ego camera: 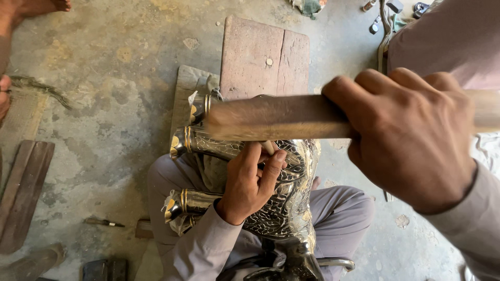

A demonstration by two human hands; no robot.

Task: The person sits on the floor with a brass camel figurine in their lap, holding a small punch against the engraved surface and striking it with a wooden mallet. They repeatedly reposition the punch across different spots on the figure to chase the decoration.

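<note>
Concrete floor [104, 104], grey and stained, spreading out beyond the fingers on every side, serving as the work surface in place of any desk.

Silvery metal figure [291, 208], animal-shaped and covered in engraved scale-like pattern, lying across the seated person's lap, directly under the left fingers. Rests there probably so that the thighs cradle it and keep it from rolling. Two legs with gold bands [182, 141] pointing away to the left of the fingers, the upper one propped on a folded cloth [200, 83].

Right hand [411, 140], close to the camera, fingers clenched around a wooden mallet [271, 117]. Holds it level above the figure, the blurred far end hanging over the left fingers, seemingly placed for striking down.

Reddish wooden block [263, 57], flat on the floor just beyond the fingers, apparently backing up the figure's upper end.

Left hand [250, 182], pressed onto the figure's flank, fingers pinching a slim pale rod [267, 147] with its tip against the patterned metal. Looks like a punch grip, low and tight for aim.

Dark wooden plank [23, 192] far left of the fingers, well apart.

Small dark tool [104, 222] lying loose on the floor, left of and below the fingers, out of the way yet reachable.
</note>
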